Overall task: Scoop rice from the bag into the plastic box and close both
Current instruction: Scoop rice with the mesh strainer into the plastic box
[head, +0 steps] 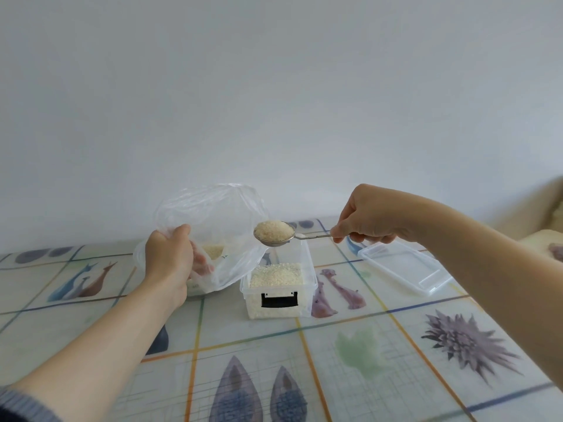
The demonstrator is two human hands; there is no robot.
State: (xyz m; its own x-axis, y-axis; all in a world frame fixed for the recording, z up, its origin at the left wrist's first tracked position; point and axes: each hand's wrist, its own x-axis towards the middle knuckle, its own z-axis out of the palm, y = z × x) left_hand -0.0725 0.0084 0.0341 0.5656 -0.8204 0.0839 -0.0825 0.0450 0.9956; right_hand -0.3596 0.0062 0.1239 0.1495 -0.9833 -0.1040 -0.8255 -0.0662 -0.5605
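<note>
From the head camera: gripped the near rim of the clear bag (213, 208) with the left hand (169, 260), fingers (201, 263) curled inside the mouth and showing through the film, thumb outside, propping the mouth open and upright. Saw a low heap of rice (213, 249) at the bottom of the bag, just beyond those fingers.

Pinched the thin handle of a metal scoop (274, 236) in the right hand (368, 220), fingers (342, 232) folded round the handle's end. Held the scoop level and heaped with rice, its bowl out to the left of the right fingers, in the air between the two hands, just beside the bag's right edge and over the far end of the plastic box (307, 269).

Found the box standing on the desk (365, 345), below and left of the right fingers and right of the left fingers, its left rim overlapped by the bag's lower fold. Saw it uncovered and largely filled with rice, with a black latch (278, 300) on its near end. Found the clear lid (405, 269) lying flat on the desk under the right wrist, apart from the box.

Noted a patterned cloth over the desk: coloured grid lines, a purple flower, leaves, animal shapes. Noted a plain pale wall (274, 86) behind, a beige cushioned shape (542, 214) at the right edge, and a grey-blue knitted sleeve (18, 403) at the lower left corner.
</note>
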